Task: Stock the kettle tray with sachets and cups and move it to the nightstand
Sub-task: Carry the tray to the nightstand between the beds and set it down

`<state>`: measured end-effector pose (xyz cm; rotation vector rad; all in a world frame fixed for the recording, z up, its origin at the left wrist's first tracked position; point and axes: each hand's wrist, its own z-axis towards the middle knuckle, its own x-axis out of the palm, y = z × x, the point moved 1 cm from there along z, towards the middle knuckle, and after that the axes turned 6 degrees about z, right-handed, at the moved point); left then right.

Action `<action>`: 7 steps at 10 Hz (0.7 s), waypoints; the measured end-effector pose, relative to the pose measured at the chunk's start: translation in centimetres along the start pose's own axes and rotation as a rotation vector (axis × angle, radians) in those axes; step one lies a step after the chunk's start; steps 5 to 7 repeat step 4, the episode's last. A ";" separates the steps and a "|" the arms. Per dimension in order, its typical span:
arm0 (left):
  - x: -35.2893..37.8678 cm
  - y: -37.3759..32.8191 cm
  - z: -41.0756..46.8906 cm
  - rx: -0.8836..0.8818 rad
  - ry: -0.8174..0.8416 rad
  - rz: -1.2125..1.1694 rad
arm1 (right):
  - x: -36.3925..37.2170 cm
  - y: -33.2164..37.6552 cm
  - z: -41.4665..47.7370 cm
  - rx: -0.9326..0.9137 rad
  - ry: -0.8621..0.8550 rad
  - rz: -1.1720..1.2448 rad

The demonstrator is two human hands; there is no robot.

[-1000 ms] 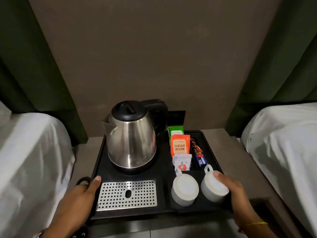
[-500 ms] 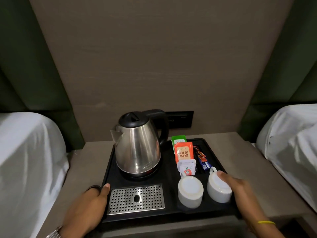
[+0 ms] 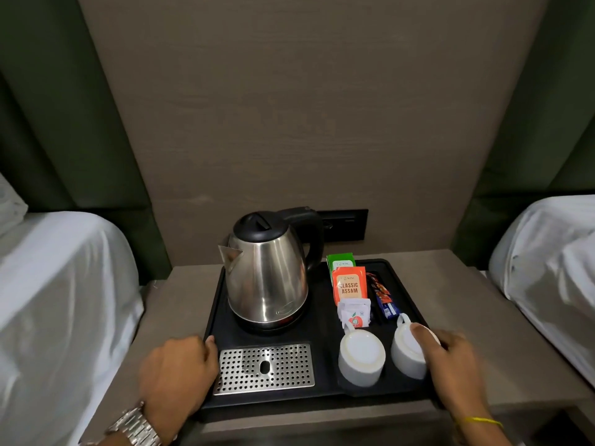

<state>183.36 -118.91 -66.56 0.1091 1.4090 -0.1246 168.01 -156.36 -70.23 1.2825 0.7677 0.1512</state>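
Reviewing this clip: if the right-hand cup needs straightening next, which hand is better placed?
Right. The right hand already rests on the outer cup, thumb on its upturned base. The left hand grips the tray at its far-left edge.

Two bare hands and part of each arm show at the bottom of the picture. The left hand (image 3: 180,370) has a shiny silver metal watch (image 3: 136,424) on its wrist. The watch has a wide band made of many small flat links, and they catch the light. The right hand (image 3: 450,360) has a thin bright yellow thread band (image 3: 481,421) around its wrist. It is much thinner than the watch. No sleeves cover the wrists or the bits of arm that can be seen, and no rings show on the fingers
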 end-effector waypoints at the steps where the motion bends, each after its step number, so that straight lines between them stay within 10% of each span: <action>1: 0.0 0.1 0.6 0.040 0.065 0.158 | 0.2 0.4 -0.1 0.029 0.057 -0.065; 7: -9.4 -1.7 10.0 0.342 -0.263 0.036 | -0.4 11.7 6.6 -0.057 0.150 -0.503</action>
